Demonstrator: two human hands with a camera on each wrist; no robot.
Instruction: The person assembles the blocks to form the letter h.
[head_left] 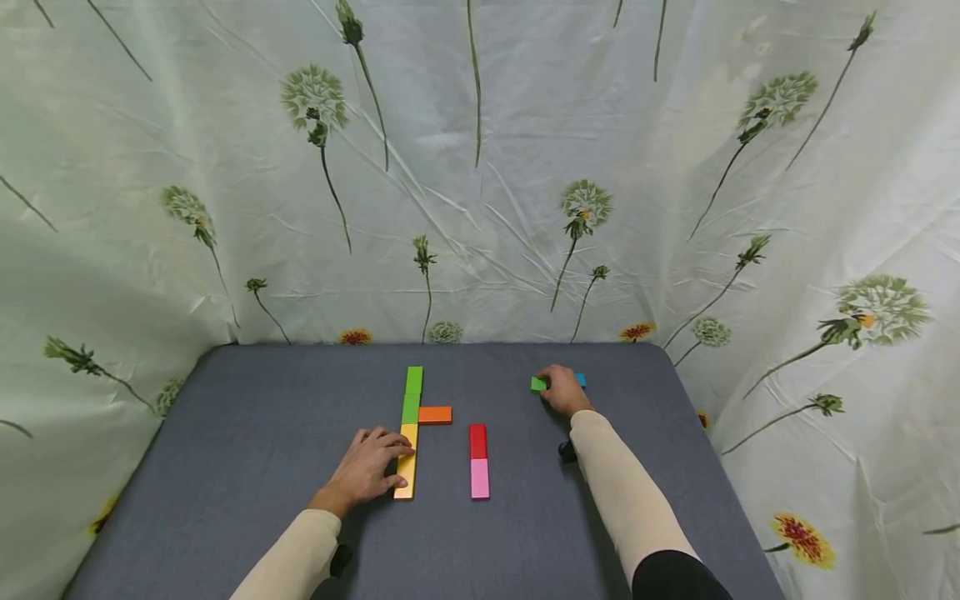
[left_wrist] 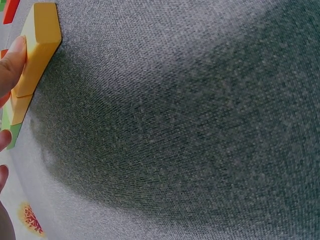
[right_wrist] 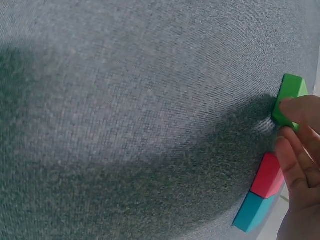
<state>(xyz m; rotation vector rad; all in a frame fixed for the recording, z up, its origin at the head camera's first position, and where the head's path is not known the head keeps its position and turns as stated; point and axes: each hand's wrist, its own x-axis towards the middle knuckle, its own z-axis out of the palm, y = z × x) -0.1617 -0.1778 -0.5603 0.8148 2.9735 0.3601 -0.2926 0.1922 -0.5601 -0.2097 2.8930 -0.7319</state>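
My left hand rests on two yellow blocks laid end to end, its fingers spread over them. In the left wrist view its thumb touches the nearer yellow block. Two green blocks continue this row away from me, and an orange block juts out to its right. At the back right, my right hand pinches a green block between thumb and fingers, close over the table. Beside those fingers in the right wrist view lie a red block and a blue block, end to end.
Between the hands, a second red block and a pink block form a short row on the grey table. A white curtain with dandelion prints hangs behind the table and along both sides.
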